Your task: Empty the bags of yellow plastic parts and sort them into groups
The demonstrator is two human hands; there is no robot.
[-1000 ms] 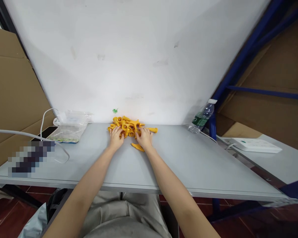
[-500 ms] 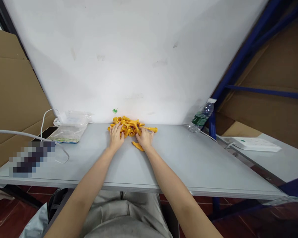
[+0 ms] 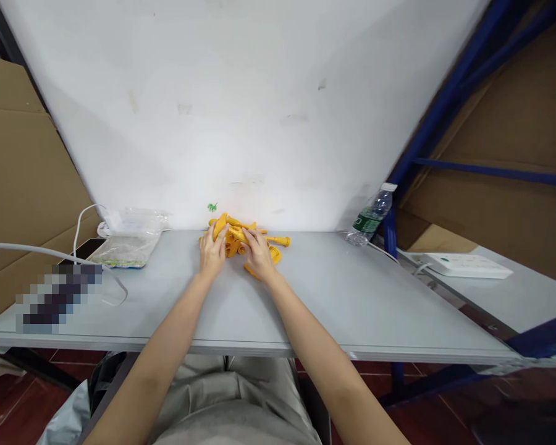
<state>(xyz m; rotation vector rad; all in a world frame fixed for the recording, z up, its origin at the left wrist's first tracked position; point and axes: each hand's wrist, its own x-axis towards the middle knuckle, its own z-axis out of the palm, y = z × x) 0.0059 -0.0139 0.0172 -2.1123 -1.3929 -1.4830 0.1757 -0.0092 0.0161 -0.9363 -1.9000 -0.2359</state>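
Note:
A heap of yellow plastic parts (image 3: 233,248) lies on the table against the white panel, some of them cup-shaped or tubular. At its left side my left hand (image 3: 210,253) has its thumb and fingers closed around a broad, curved yellow part (image 3: 220,225), raised above the heap. My right hand (image 3: 260,254) rests on the heap's right side with bent fingers, touching yellow parts; whether it grips one is hard to see. Beside it lie a rod-like yellow part (image 3: 279,241), a rounded one (image 3: 275,254) and a curved one (image 3: 251,271), partly covered by the hand.
On the left are a clear plastic bag (image 3: 125,247), a dark flat device (image 3: 90,248) and a white cable (image 3: 37,247). A water bottle (image 3: 370,216) leans at the right near a blue frame post (image 3: 390,238). Beyond stands a white power strip (image 3: 466,266).
My left hand has picked up a broad yellow part from the heap. My right hand has shifted slightly left, and a rounded yellow part now shows to its right.

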